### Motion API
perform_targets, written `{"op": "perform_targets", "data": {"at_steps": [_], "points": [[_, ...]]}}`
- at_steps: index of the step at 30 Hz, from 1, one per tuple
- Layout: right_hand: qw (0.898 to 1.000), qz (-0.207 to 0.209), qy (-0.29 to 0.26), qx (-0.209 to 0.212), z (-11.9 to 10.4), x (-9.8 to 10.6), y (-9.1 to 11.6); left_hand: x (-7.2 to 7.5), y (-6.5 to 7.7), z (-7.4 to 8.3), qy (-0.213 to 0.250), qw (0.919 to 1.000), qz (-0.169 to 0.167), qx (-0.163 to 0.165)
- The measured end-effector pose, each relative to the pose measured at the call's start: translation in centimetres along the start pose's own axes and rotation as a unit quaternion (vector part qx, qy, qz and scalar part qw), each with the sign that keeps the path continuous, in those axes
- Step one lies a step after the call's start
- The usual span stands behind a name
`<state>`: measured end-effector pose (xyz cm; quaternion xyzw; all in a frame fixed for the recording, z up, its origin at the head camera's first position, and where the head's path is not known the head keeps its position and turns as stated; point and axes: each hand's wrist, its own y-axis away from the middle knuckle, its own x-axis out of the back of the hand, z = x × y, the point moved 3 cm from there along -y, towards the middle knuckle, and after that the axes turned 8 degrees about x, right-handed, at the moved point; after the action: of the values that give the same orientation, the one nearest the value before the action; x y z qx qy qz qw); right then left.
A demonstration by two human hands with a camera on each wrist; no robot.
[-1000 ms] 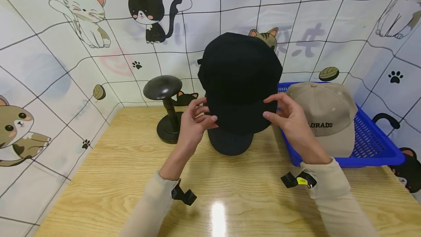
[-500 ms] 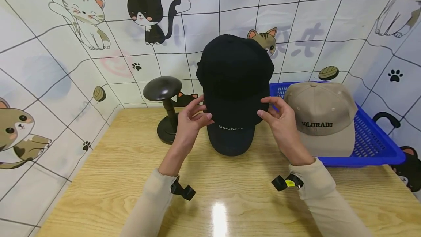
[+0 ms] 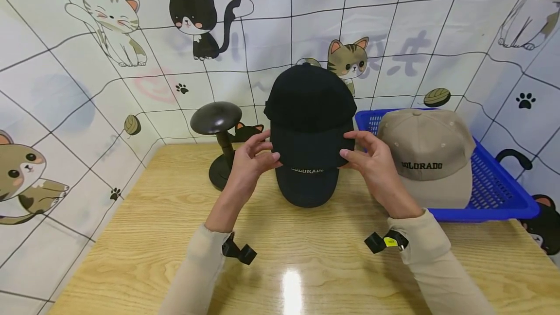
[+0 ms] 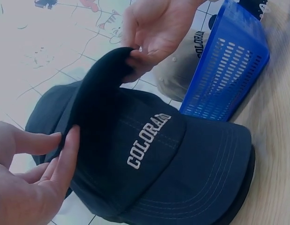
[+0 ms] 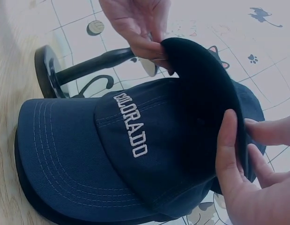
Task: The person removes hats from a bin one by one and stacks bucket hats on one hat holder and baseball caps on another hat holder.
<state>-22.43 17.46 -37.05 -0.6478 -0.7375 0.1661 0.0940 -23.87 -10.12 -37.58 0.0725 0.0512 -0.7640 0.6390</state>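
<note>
My left hand (image 3: pixel 247 164) and right hand (image 3: pixel 374 166) pinch opposite sides of the brim of a plain black baseball cap (image 3: pixel 311 96), thumbs in front. That cap sits over a dark navy cap (image 3: pixel 307 191) with white COLORADO lettering, whose brim points toward me. In the left wrist view the lettering (image 4: pixel 147 140) shows below the lifted black brim (image 4: pixel 100 77). Under the navy brim (image 5: pixel 65 154), the right wrist view shows the edge of another dark brim (image 5: pixel 34 204). What supports these caps is hidden.
A dark hat stand (image 3: pixel 216 118) with a round top stands bare at left. On the right, a blue plastic basket (image 3: pixel 481 214) holds a beige COLORADO cap (image 3: pixel 424 145). Cat-patterned walls (image 3: pixel 271 28) close off the back and sides of the wooden table (image 3: pixel 175 218).
Both hands have brought the black cap down and slightly left, over the navy cap. The navy cap's lettering has come into view beneath its brim.
</note>
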Motion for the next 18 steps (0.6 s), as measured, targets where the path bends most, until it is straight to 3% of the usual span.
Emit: {"op": "perform_targets", "data": {"at_steps": [10, 18], "points": [[0.996, -0.007, 0.078, -0.04, -0.15, -0.05, 0.05, 0.33, -0.2, -0.03, -0.021, 0.9984, -0.029, 0.044], [0.991, -0.04, 0.107, -0.063, 0.32, -0.02, 0.12, 0.53, -0.27, -0.19, -0.045, 0.996, -0.043, 0.064]]}}
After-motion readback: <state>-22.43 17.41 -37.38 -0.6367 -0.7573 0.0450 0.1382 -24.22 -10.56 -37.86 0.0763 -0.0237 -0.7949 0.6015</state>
